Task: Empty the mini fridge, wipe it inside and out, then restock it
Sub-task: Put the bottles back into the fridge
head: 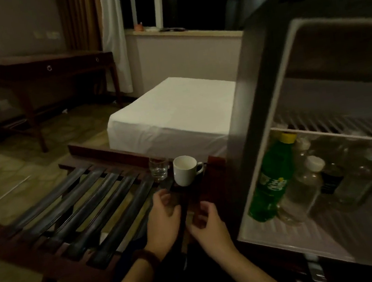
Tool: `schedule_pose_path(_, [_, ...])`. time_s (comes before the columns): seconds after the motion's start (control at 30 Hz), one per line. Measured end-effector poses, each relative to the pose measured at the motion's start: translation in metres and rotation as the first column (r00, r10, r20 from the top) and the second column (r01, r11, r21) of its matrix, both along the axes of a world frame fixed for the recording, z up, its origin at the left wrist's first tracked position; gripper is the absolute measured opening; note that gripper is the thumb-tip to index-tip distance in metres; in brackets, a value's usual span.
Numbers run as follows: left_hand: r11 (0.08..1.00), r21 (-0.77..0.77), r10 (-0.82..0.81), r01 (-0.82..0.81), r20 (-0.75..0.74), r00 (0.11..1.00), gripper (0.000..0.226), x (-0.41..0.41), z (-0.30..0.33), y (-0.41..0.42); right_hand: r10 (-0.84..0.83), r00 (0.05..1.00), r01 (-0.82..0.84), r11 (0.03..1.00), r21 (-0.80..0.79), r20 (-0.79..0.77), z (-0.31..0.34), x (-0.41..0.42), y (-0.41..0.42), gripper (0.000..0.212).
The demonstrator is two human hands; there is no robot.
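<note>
The mini fridge stood open, its shelves facing the camera. Inside it, on the lower level, a green bottle with a yellow cap stood at the left edge, and beside it, deeper in the fridge, were clear bottles that were too blurred to count. To the left of the fridge was a wooden slatted rack. On the end of the rack nearest the fridge stood a white cup and, just beside it, a small glass. Both hands hung over the rack, just left of the fridge. The left hand had loosely curled fingers and the right hand also; if they gripped something, I cannot tell. Behind the rack was a bed with a white sheet.
</note>
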State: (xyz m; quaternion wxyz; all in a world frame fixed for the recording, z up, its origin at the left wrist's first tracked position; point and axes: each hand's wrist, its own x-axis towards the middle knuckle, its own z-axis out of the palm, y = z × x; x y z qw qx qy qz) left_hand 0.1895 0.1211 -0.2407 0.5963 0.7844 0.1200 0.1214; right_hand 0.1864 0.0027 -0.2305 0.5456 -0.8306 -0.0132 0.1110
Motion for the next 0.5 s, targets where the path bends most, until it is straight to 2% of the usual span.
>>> schedule_pose_path(0.13, [0.996,0.033,0.084,-0.084,-0.023,0.996,0.064,0.053,-0.029,0.044,-0.111,0.994,0.112,0.991,0.074,-0.020,-0.019,0.060,0.039,0.081])
schedule_pose_path(0.27, [0.993,0.048,0.106,-0.105,-0.014,0.994,0.079,0.107,-0.054,0.072,-0.268,0.963,0.265,0.962,0.064,0.037,-0.039,0.125,0.070,0.097])
schedule_pose_path(0.37, [0.988,0.079,0.136,-0.135,0.001,0.991,0.083,0.149,-0.070,0.088,-0.368,0.930,0.367,0.927,0.072,0.002,-0.061,0.166,0.087,0.108])
schedule_pose_path(0.5, [0.988,0.074,0.137,-0.137,0.002,0.991,0.089,0.197,-0.089,0.098,-0.516,0.857,0.503,0.830,0.240,-0.009,-0.096,0.207,0.104,0.118])
